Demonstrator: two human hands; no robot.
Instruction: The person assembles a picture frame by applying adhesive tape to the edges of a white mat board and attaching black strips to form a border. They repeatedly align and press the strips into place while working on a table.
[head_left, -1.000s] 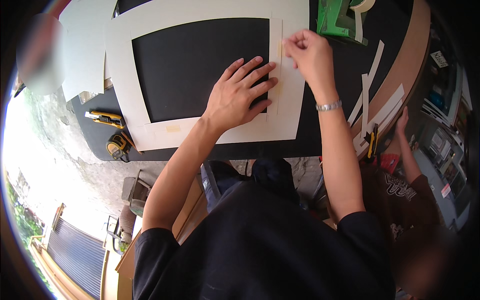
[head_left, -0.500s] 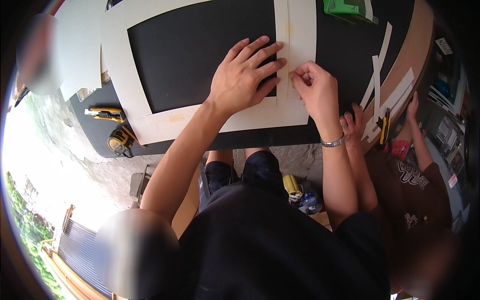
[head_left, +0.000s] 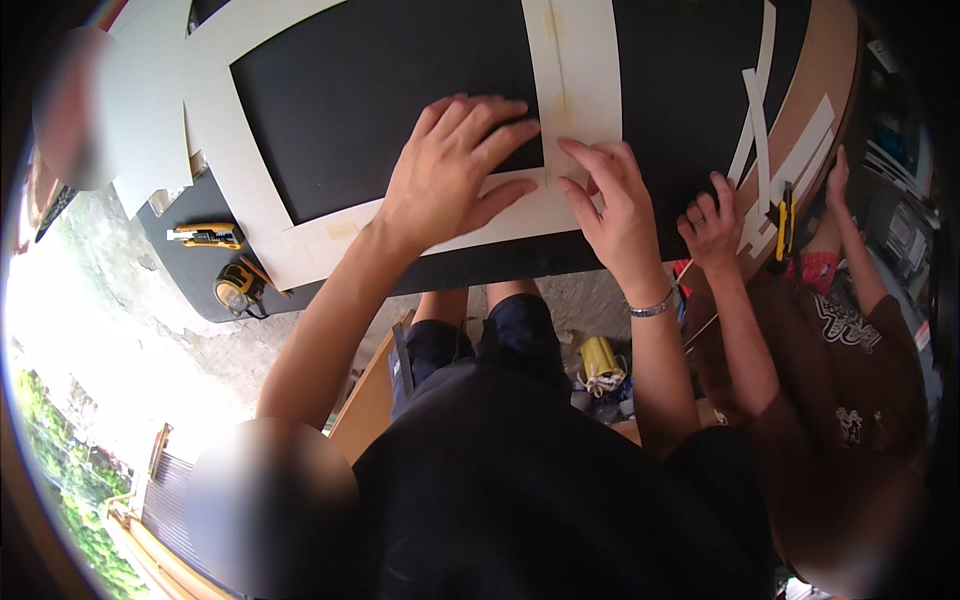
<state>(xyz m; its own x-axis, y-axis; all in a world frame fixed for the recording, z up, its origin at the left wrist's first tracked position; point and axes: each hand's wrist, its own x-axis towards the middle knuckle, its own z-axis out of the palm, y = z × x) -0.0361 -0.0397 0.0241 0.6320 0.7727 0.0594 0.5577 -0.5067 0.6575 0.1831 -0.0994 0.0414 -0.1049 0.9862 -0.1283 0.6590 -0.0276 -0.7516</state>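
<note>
judging from how it lies, the white card frame (head_left: 245,150) is largely put together: it sits flat on the black worktop (head_left: 670,110), its border closed on the three sides fully in view, with the upper side running out of the picture. yellowish tape patches (head_left: 562,103) already bridge the seam down the right border, and another tape patch (head_left: 342,231) sits on the lower border toward the left. whether the seam's lower end is taped cannot be told, as the right hand (head_left: 615,200) partly covers it; that end may be what is left. this hand has thumb and forefinger parted, with nothing visible between them. the left hand (head_left: 445,170), its fingers spread and slightly blurred, is over the opening's lower right corner, holding nothing; whether it presses the card is unclear.
</note>
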